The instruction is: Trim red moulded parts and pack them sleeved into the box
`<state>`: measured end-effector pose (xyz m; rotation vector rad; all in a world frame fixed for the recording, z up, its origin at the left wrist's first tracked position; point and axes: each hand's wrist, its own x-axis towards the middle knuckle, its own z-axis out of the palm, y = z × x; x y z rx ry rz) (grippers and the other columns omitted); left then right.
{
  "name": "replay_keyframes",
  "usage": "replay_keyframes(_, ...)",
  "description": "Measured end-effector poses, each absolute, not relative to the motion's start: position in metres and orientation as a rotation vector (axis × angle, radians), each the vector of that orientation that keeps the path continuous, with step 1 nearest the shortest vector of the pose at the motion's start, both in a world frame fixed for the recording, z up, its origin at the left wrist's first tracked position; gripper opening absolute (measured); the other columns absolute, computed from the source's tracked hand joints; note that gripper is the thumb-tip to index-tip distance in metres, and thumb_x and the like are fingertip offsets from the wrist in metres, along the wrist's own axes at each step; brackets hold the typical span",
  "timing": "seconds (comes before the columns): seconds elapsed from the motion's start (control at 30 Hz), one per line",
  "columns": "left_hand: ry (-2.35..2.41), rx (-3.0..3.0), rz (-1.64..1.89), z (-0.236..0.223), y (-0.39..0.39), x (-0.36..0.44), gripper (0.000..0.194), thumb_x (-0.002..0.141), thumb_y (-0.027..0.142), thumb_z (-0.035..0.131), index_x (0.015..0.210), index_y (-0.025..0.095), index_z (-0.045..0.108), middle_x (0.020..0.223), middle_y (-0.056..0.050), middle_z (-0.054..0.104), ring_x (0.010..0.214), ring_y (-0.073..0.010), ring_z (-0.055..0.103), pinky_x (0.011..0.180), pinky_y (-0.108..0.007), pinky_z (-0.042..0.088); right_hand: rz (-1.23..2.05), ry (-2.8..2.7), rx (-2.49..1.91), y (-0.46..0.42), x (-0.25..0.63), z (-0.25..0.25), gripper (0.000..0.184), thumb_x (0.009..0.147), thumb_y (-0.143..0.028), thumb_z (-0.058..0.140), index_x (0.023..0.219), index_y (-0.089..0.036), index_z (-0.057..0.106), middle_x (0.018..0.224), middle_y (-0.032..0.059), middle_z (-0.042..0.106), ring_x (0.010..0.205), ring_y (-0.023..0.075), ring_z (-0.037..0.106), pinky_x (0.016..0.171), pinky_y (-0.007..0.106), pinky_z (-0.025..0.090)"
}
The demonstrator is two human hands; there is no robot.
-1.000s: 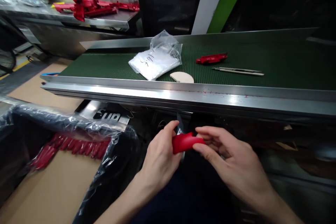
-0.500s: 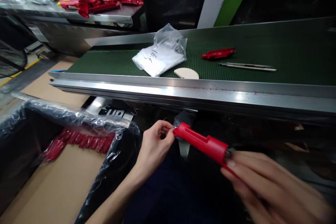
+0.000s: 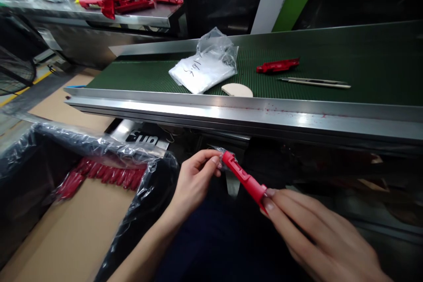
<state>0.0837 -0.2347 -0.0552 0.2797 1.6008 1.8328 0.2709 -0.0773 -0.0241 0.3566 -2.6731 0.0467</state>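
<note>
A long red plastic part [image 3: 243, 176] is held between both hands below the conveyor's steel edge. My left hand [image 3: 194, 180] pinches its upper left end, where a bit of clear film shows. My right hand [image 3: 307, 233] grips its lower right end with fingers closed round it. The part slopes down to the right.
A green conveyor belt [image 3: 363, 66] carries a white plastic bag [image 3: 201, 68], a beige half-disc [image 3: 237, 90], another red part [image 3: 277, 65] and a slim metal tool [image 3: 313, 81]. At the left, a box lined with plastic [image 3: 66, 211] holds a row of red parts [image 3: 102, 174]. More red parts [image 3: 125, 0] lie on a back table.
The red part, earlier bunched between both hands, now stretches out lengthwise. My right hand moved right and down to its far end, while my left hand stayed on the near end.
</note>
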Motion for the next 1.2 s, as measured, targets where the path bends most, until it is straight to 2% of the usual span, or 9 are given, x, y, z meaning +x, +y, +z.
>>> replay_keyframes(0.17,1.291,0.135,1.940,-0.062,-0.236,0.083,0.017,0.082,0.026,0.065,0.092,0.013,0.068,0.074,-0.002,0.057,0.063,-0.0082,0.050,0.065,-0.024,0.045,0.092,-2.609,0.381,-0.074,0.272,-0.030,0.037,0.088,-0.012,0.059,0.125,-0.011,0.061,0.117,0.0131,0.068,0.111,0.0276,0.064,0.087,0.034,0.060)
replay_keyframes(0.37,1.255,0.140,2.010,-0.064,-0.233,0.085,0.018,0.081,0.027,0.068,0.093,0.013,0.067,0.076,-0.002,0.058,0.065,-0.0079,0.051,0.066,-0.022,0.045,0.337,-2.477,0.102,-0.095,0.253,-0.017,0.017,0.086,-0.008,0.063,0.102,-0.010,0.066,0.087,0.0089,0.071,0.080,0.0179,0.070,0.073,0.026,0.060)
replay_keyframes(0.5,1.381,0.181,2.034,-0.064,-0.231,0.088,0.021,0.084,0.030,0.066,0.101,0.016,0.064,0.083,-0.001,0.061,0.067,-0.0086,0.054,0.066,-0.022,0.046,0.488,-2.345,-0.057,-0.113,0.242,-0.015,0.022,0.082,-0.003,0.066,0.101,-0.014,0.064,0.083,0.0054,0.069,0.072,0.0140,0.068,0.069,0.022,0.059)
replay_keyframes(0.63,1.586,0.250,2.039,-0.060,-0.231,0.091,0.021,0.085,0.029,0.067,0.100,0.016,0.062,0.083,-0.002,0.065,0.071,-0.0109,0.059,0.069,-0.023,0.049,0.491,-2.302,-0.102,-0.118,0.242,-0.027,0.032,0.082,-0.002,0.064,0.110,-0.017,0.062,0.090,0.0052,0.068,0.078,0.0158,0.068,0.068,0.025,0.060)
replay_keyframes(0.77,1.669,0.326,1.971,-0.058,-0.232,0.091,0.031,0.079,0.030,0.074,0.104,0.015,0.064,0.093,-0.005,0.070,0.082,-0.0153,0.065,0.075,-0.025,0.052,0.461,-2.343,0.010,-0.116,0.244,-0.036,0.035,0.080,0.000,0.066,0.112,-0.013,0.063,0.093,0.0082,0.069,0.086,0.0183,0.069,0.072,0.028,0.061)
replay_keyframes(0.83,1.711,0.362,1.938,-0.059,-0.233,0.089,0.033,0.078,0.030,0.074,0.105,0.015,0.065,0.090,-0.006,0.071,0.079,-0.0155,0.065,0.073,-0.026,0.052,0.447,-2.346,0.030,-0.115,0.244,-0.038,0.036,0.080,-0.001,0.067,0.113,-0.014,0.064,0.092,0.0071,0.070,0.086,0.0191,0.069,0.071,0.029,0.061)
replay_keyframes(1.0,1.942,0.478,1.893,-0.063,-0.237,0.085,0.020,0.087,0.029,0.065,0.098,0.015,0.073,0.088,-0.005,0.068,0.075,-0.0135,0.060,0.069,-0.023,0.049,0.356,-2.407,0.155,-0.105,0.243,-0.042,0.031,0.079,-0.001,0.068,0.107,-0.012,0.067,0.094,0.0085,0.072,0.092,0.0207,0.069,0.076,0.030,0.061)
replay_keyframes(1.1,2.062,0.598,1.849,-0.063,-0.241,0.085,0.017,0.089,0.028,0.061,0.098,0.018,0.072,0.090,-0.005,0.067,0.078,-0.0141,0.061,0.068,-0.023,0.049,0.262,-2.498,0.326,-0.098,0.244,-0.046,0.028,0.081,-0.001,0.066,0.107,-0.009,0.067,0.101,0.0114,0.072,0.098,0.0238,0.068,0.080,0.035,0.060)
replay_keyframes(1.2,2.192,0.772,1.771,-0.062,-0.245,0.083,0.013,0.092,0.023,0.057,0.097,0.019,0.069,0.089,-0.003,0.066,0.079,-0.0138,0.061,0.073,-0.024,0.049,0.207,-2.538,0.444,-0.094,0.245,-0.046,0.024,0.086,0.000,0.055,0.105,-0.008,0.068,0.106,0.0133,0.071,0.102,0.0296,0.066,0.080,0.042,0.058)
